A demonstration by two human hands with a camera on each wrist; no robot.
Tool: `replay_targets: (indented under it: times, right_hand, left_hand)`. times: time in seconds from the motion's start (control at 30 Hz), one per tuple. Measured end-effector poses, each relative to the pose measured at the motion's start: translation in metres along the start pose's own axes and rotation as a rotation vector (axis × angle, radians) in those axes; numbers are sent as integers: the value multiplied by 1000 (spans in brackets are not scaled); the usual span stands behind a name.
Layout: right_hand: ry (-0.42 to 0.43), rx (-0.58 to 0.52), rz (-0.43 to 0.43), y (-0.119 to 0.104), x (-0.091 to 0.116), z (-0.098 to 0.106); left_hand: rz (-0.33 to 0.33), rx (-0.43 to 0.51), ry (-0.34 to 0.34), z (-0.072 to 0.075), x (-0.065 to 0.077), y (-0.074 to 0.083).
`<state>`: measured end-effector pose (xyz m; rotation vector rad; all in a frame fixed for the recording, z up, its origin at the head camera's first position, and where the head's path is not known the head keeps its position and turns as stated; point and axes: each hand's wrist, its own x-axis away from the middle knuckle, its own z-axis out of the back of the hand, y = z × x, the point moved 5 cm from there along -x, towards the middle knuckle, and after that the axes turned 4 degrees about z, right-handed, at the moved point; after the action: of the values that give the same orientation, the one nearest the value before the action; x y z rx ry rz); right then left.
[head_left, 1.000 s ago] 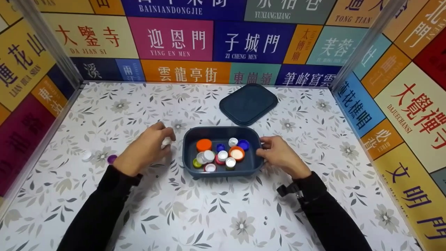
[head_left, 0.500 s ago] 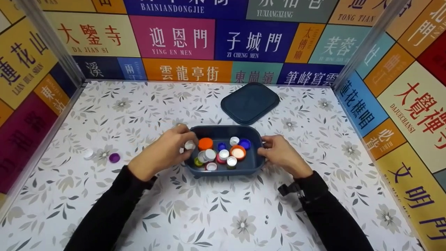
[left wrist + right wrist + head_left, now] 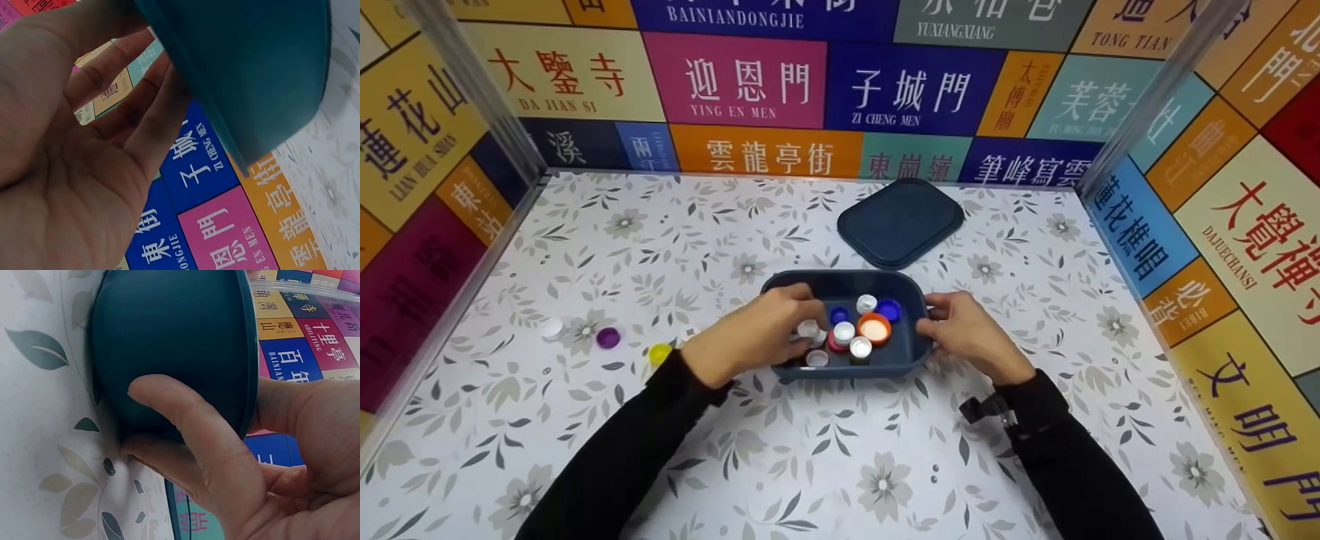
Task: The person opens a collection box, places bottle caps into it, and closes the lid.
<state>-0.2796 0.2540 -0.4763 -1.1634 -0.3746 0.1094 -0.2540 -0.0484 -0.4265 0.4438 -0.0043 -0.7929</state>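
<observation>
A dark blue plastic box (image 3: 851, 372) holds several bottle caps, among them an orange-rimmed cap (image 3: 874, 329), a blue cap (image 3: 889, 310) and a white-topped cap (image 3: 860, 347). My left hand (image 3: 761, 330) reaches over the box's left end, fingers curled down inside. Between its thumb and fingers sits a white bottle cap (image 3: 808, 330). In the left wrist view the box wall (image 3: 253, 84) hides the fingertips. My right hand (image 3: 971, 330) grips the right end at the rim; the right wrist view has one finger (image 3: 185, 408) lying along the outer wall.
Left of the box, a white cap (image 3: 552, 328), a purple cap (image 3: 607, 337) and a yellow cap (image 3: 660, 353) lie on the floral tabletop. Another pale cap (image 3: 688, 332) shows beside the left wrist. The dark lid (image 3: 901, 223) lies behind the box. Lettered panels (image 3: 735, 82) surround the table.
My left hand has moved right, from beside the box to inside its left part, carrying a white cap. Its sleeve now uncovers the yellow cap. The right hand has stayed on the box.
</observation>
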Motion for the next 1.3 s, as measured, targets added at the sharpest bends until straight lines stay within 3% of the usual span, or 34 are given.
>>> replay_targets:
  times: [0.23, 0.6, 1.0, 1.3]
  right_hand:
    - [7, 13, 2, 0, 1, 1]
    - [6, 10, 4, 0, 1, 1]
    - [15, 8, 4, -1, 0, -1]
    - [19, 0, 1, 1, -1, -1]
  left_hand:
    - [-2, -27, -44, -9, -4, 5]
    - [10, -20, -71, -10, -4, 6]
    - [2, -10, -36, -6, -3, 5]
    - [13, -12, 45, 3, 1, 6]
